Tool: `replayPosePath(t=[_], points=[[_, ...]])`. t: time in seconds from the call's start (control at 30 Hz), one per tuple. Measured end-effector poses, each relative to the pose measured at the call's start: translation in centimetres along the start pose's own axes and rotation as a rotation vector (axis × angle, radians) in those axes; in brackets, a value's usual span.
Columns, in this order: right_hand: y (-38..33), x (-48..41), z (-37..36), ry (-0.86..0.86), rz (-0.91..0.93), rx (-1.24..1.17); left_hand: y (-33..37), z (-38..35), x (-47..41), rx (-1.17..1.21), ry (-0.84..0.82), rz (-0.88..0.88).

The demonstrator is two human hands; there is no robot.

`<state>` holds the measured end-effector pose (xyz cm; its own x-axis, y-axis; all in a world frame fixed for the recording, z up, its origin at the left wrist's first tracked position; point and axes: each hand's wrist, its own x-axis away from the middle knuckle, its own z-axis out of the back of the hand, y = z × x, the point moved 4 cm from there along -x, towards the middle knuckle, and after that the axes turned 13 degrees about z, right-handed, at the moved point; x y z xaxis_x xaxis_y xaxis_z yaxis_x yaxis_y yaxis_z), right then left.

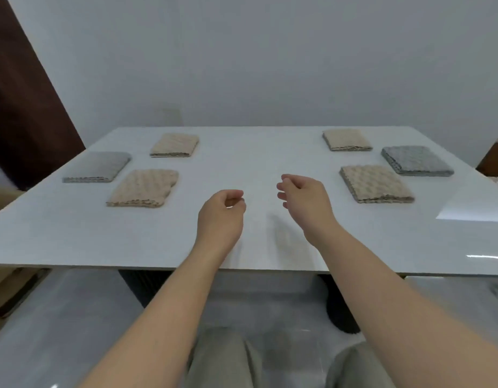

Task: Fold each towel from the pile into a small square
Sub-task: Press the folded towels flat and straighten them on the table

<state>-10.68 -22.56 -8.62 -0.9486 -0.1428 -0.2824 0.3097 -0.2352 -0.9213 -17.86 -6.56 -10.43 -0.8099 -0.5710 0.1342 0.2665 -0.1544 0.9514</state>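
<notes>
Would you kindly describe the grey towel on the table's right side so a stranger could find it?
Look at the right half of the white table, where three folded towels lie. The grey towel sits closest to the right edge. It is the only grey one there: the far towel and near towel are beige.

Two bare forearms enter from the lower edge of the frame, the left forearm (164,317) at lower left of centre and the right forearm (396,289) at lower right. Each is uncovered as far as the frame shows. They end near the middle in a bare left hand (221,217) and right hand (304,200). At bottom centre, loose grey-green trousers (222,359) cover both legs, the fabric creased lengthwise.
</notes>
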Motion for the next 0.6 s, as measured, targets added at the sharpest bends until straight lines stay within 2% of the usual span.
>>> replayPosePath(t=[0.33, 0.47, 0.6], points=[[7.7, -13.3, 5.5, 0.006, -0.029, -0.046, 5.5, -14.5, -8.0, -0.111, -0.150, 0.008], [8.9, -17.0, 9.2, -0.004, -0.098, 0.079, 7.4, -19.7, -10.1, -0.223, -0.265, 0.069], [7.1, -16.9, 14.1, -0.063, -0.220, 0.279, 9.8, -21.9, -8.4, -0.360, -0.416, 0.201]])
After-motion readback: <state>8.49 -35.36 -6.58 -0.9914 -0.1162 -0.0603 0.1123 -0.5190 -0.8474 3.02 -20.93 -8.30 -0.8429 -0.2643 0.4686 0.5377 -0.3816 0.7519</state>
